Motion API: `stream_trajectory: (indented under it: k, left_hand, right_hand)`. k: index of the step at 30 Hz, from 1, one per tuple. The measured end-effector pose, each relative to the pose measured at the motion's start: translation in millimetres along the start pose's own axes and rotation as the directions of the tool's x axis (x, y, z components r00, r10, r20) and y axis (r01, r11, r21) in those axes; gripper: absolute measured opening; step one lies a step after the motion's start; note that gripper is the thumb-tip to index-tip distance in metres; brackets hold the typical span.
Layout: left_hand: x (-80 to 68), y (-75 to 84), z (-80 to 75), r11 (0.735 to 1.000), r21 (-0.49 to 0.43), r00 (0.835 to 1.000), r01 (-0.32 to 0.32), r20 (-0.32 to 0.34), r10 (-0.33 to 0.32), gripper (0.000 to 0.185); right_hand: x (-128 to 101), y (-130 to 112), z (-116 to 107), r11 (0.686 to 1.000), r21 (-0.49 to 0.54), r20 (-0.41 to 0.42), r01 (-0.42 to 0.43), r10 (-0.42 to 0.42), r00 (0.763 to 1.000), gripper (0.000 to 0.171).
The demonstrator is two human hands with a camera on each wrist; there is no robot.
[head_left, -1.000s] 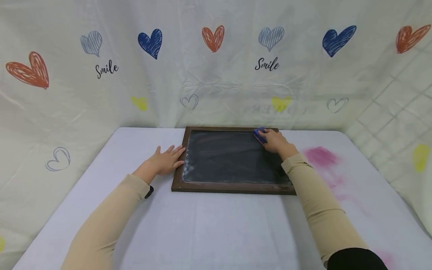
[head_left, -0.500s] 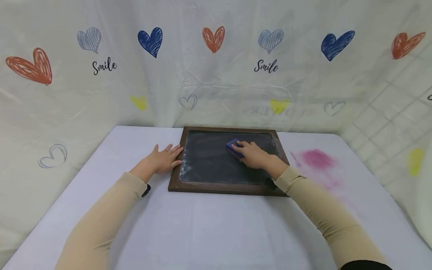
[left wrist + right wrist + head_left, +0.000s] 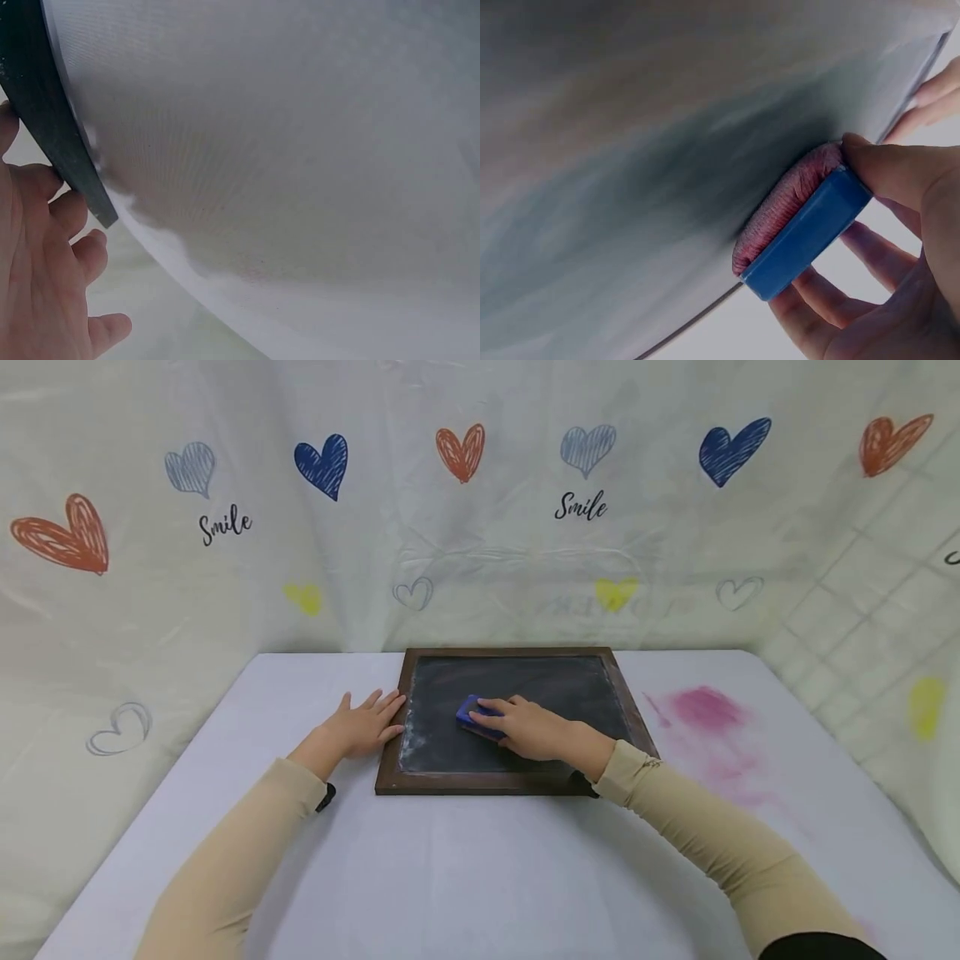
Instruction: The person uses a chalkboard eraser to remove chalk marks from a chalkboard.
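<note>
A dark chalkboard [image 3: 570, 689] in a brown wooden frame lies flat on the white table [image 3: 465, 868]. My right hand [image 3: 525, 731] grips a blue eraser [image 3: 471, 714] and presses its pink felt side [image 3: 784, 206] on the board's left half. The blue eraser back [image 3: 810, 236] sits between thumb and fingers in the right wrist view. My left hand [image 3: 360, 727] lies flat on the table, fingers straight, touching the frame's left edge [image 3: 52, 127]. White chalk dust remains along the board's left margin [image 3: 412, 743].
A pink chalk smudge [image 3: 705, 710] stains the table to the right of the board. A white curtain printed with hearts and the word Smile [image 3: 581, 508] hangs behind and around the table.
My right hand has slid the eraser from the board's far right corner leftward and nearer, to the left-centre. The left hand has stayed on the frame's edge.
</note>
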State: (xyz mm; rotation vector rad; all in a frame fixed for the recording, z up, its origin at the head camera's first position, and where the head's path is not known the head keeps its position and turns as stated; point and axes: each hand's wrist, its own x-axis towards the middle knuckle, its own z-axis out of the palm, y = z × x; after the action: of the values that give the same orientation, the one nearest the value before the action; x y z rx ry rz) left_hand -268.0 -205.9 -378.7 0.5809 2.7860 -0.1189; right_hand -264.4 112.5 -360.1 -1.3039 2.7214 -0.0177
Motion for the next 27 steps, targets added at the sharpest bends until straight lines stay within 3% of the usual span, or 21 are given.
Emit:
stream_trajectory:
  k: [4, 8, 12, 15, 20, 23, 27]
  left_hand:
    - [-2.0, -0.4, 1.7, 1.000, -0.008, 1.000, 0.007, -0.021, -0.007, 0.067]
    - [-1.3, -0.8, 1.6, 1.000, -0.001, 1.000, -0.001, -0.027, 0.001, 0.066]
    - [-1.2, -0.6, 1.9, 1.000, -0.002, 1.000, 0.003, -0.019, -0.003, 0.067]
    - [-1.0, -0.4, 1.8, 1.000, -0.008, 1.000, 0.001, -0.016, -0.001, 0.067]
    - [-0.1, -0.6, 2.0, 1.000, -0.008, 1.000, -0.001, -0.017, 0.001, 0.067]
    - [0.0, -0.6, 1.2, 1.000, -0.001, 1.000, 0.001, -0.016, -0.001, 0.067]
    - [0.9, -1.4, 0.2, 1.000, 0.001, 1.000, 0.001, -0.015, -0.001, 0.067]
  right_hand:
    - [-4.2, 25.0, 0.0, 0.996, 0.012, -0.023, -0.089, 0.089, 0.996, 0.065]
    - [-13.4, 56.1, -1.5, 0.973, 0.048, -0.038, -0.225, 0.227, 0.973, 0.065]
    - [-24.4, 82.8, -3.5, 0.919, 0.063, -0.027, -0.390, 0.392, 0.920, 0.063]
    - [-33.1, 95.6, -3.6, 0.859, 0.047, -0.015, -0.509, 0.510, 0.860, 0.059]
    - [-42.0, 105.5, -4.3, 0.780, 0.059, -0.009, -0.623, 0.624, 0.781, 0.058]
    - [-42.0, 107.0, -5.8, 0.767, 0.078, 0.000, -0.637, 0.639, 0.769, 0.059]
    - [-39.1, 107.2, -6.6, 0.777, 0.089, 0.017, -0.623, 0.624, 0.781, 0.059]
